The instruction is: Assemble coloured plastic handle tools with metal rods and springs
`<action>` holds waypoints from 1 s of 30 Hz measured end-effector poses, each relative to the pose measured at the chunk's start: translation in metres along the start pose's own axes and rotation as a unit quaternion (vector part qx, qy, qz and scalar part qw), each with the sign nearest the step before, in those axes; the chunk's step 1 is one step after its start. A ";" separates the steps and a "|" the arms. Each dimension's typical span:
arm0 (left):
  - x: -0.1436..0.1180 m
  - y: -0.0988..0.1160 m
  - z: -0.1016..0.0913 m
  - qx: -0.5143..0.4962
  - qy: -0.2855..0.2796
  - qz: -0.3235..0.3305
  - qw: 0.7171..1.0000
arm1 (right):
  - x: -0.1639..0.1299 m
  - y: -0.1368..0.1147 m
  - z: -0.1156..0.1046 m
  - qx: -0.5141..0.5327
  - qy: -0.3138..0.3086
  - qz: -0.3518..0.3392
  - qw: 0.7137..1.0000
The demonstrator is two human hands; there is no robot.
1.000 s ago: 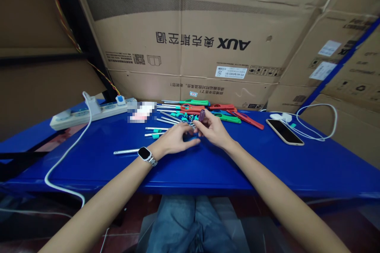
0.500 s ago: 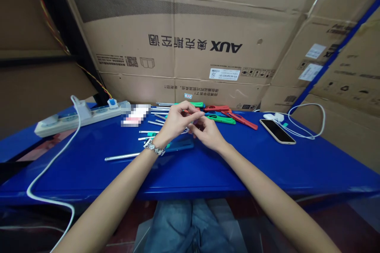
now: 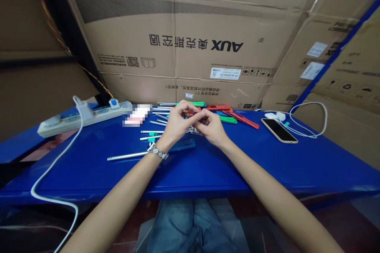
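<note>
In the head view, the left hand [image 3: 177, 123] and the right hand [image 3: 211, 127] meet above the middle of the blue worktop [image 3: 267, 166], fingertips pinched together on a small part [image 3: 194, 116]. It is almost wholly hidden by the fingers, so its shape cannot be told; both grips are closed on it. A wristwatch [image 3: 157, 151] sits on the left wrist. Just behind the hands lie metal rods [image 3: 124, 155] with teal ends, and plastic handles: two green [image 3: 228, 119], at least two red [image 3: 245, 120]; the exact rod count is unclear. One phone [image 3: 279, 130] lies to the right beside one white cable [image 3: 311, 126]. One power strip [image 3: 80, 115] lies at the left. Cardboard boxes [image 3: 190, 39] stand behind.
</note>
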State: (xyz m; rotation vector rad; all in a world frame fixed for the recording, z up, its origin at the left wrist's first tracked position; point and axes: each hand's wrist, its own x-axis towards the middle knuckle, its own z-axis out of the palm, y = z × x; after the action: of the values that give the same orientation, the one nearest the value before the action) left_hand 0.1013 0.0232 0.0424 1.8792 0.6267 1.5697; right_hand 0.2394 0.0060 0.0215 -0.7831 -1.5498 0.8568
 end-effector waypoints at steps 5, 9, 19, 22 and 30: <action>-0.001 -0.002 -0.001 -0.010 -0.035 0.008 0.999 | -0.003 -0.004 -0.004 0.011 -0.030 -0.003 0.999; -0.002 -0.001 -0.009 -0.002 -0.073 -0.008 0.997 | -0.005 -0.012 -0.012 0.006 -0.095 0.000 0.995; -0.043 -0.020 -0.043 0.252 -0.181 -0.065 0.948 | 0.003 0.002 0.000 0.014 0.014 -0.004 1.000; -0.051 -0.025 -0.043 0.255 -0.248 -0.098 0.930 | 0.000 0.001 0.003 -0.045 0.020 -0.039 0.998; -0.052 -0.026 -0.040 0.227 -0.241 -0.112 0.937 | 0.002 -0.014 -0.008 0.016 -0.014 -0.005 1.000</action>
State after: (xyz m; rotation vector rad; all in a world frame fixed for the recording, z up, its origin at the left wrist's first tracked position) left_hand 0.0531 0.0113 -0.0078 2.3167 0.9880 0.8095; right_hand 0.2464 0.0011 0.0349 -0.7421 -1.5596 0.8873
